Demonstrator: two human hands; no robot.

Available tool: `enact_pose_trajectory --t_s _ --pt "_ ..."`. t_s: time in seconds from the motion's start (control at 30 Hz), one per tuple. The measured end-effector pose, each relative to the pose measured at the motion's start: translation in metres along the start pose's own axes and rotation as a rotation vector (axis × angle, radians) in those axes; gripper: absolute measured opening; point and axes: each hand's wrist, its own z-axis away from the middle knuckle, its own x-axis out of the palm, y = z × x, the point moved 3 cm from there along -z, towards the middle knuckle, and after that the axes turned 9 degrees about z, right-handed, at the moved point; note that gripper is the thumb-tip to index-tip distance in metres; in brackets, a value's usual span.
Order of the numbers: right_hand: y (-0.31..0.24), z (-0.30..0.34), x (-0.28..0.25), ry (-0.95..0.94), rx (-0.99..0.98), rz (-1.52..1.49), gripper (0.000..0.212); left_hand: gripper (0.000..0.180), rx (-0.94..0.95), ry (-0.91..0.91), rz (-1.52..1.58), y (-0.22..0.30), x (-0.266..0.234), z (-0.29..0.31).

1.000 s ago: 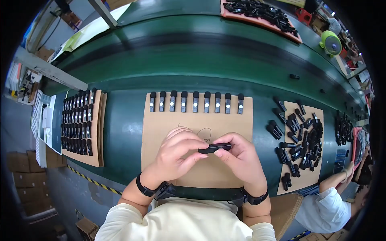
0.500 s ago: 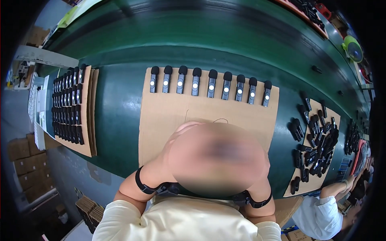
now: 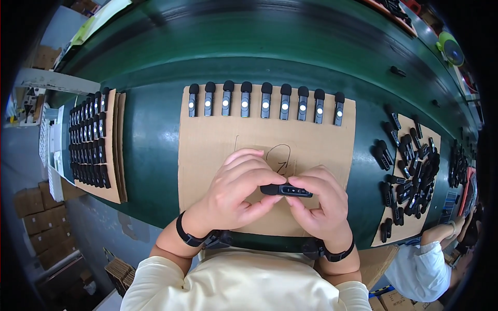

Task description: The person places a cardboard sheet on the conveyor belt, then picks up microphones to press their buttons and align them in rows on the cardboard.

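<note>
Between my two hands is a small black wireless lapel microphone [image 3: 296,191], lying sideways with its foam windscreen end to the left and a row of small ports or buttons along its narrow side. My left hand [image 3: 228,191] pinches the foam end between thumb and fingers. The thumb and fingertips of my right hand [image 3: 324,205] grip the body near the middle and right end. Both hands are over a cardboard sheet [image 3: 205,155] with a pen-drawn mark. Along the sheet's far edge stand several similar microphones [image 3: 265,101] in a row, foam ends away from me, each with a white round spot.
At left, stacked cardboard [image 3: 120,150] carries several rows of microphones [image 3: 88,150]. At right, another cardboard sheet [image 3: 384,217] bears a loose heap of microphones [image 3: 415,176]. All rest on a green table [image 3: 150,135]. A co-worker's sleeve [image 3: 420,269] shows at lower right.
Half a second ago a blur covered my hands and whatever was in them; now they show clearly, pinching a microphone. The row of microphones appears slightly higher in the picture.
</note>
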Motion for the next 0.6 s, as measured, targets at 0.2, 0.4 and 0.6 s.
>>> enact_pose_trajectory --t_s 0.2,0.4,0.6 --pt "0.001 -0.001 -0.001 0.003 -0.012 -0.006 0.035 0.031 -0.001 0.011 0.019 -0.001 0.001 0.000" --pt "0.003 0.002 -0.002 0.009 0.003 -0.049 0.034 0.030 -0.016 -0.003 0.067 -0.004 0.000 0.002" --pt "0.001 0.004 -0.003 0.091 0.132 -0.266 0.032 0.026 -0.062 -0.035 0.078 -0.013 0.005 0.005"
